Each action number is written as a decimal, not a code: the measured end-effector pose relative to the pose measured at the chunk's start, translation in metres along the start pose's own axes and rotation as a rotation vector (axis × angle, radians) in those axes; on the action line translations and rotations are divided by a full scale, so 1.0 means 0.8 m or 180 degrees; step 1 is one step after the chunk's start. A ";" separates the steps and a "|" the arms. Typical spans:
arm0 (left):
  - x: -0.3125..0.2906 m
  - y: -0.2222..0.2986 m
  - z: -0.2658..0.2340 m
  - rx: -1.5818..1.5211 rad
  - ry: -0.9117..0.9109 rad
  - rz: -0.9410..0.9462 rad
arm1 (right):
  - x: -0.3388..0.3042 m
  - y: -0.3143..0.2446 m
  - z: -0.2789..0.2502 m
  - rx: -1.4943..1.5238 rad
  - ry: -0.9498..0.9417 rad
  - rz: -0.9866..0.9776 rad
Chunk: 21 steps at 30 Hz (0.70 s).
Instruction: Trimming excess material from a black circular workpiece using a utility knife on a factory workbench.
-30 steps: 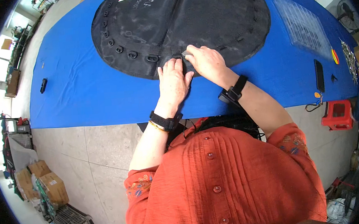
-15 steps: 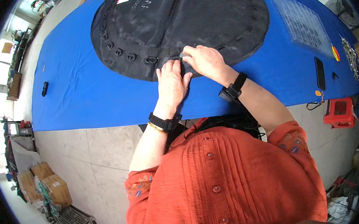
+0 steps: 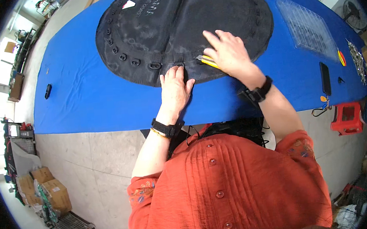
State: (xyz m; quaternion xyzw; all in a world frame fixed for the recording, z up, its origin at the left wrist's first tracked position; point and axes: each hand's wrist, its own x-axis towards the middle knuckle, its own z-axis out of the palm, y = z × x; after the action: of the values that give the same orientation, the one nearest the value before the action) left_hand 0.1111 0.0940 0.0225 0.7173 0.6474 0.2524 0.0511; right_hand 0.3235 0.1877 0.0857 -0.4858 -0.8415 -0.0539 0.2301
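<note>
Under the 2 hands spreads a blue cloth (image 3: pixel 118 109), creased at 9 o'clock, on the table. On the grey, smooth floor (image 3: pixel 109 163) stand brown boxes (image 3: pixel 54 195) at 8 o'clock and a red plastic stool (image 3: pixel 346 118) at 4. The black mat (image 3: pixel 219 17), round and made of woven fabric, lies mid-table, with dark oval rings (image 3: pixel 155 66) curving from 9 to 7 o'clock. At its 6 o'clock edge the left hand (image 3: pixel 174 87) lies flat, fingers straight and close together. At 5 o'clock the right hand (image 3: pixel 230 55) has blurred, loosely spread fingers above a yellow knife (image 3: pixel 208 61); whether it grips the knife I cannot tell. A clear ribbed tray (image 3: pixel 308 27) lies at 3 o'clock. Pale lettering (image 3: pixel 151 5) and a white tag (image 3: pixel 128 5) mark the mat near 10 to 11 o'clock.
</note>
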 end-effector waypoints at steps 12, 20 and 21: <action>-0.004 -0.006 0.003 0.0030 -0.0063 -0.0049 | -0.122 -0.010 -0.332 0.3457 0.0874 -0.1829; 0.001 0.034 -0.137 -0.1162 0.1048 0.0115 | -0.180 0.010 -0.360 0.3143 0.1762 -0.2326; 0.001 0.068 -0.187 -0.1143 0.1261 0.0312 | -0.177 0.004 -0.353 0.3095 0.1758 -0.2283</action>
State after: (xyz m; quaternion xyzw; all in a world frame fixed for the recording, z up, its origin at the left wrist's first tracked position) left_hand 0.0961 0.0483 0.1745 0.6639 0.5541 0.5008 0.0376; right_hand 0.4808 -0.0114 0.2739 0.0151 -0.7897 0.1362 0.5980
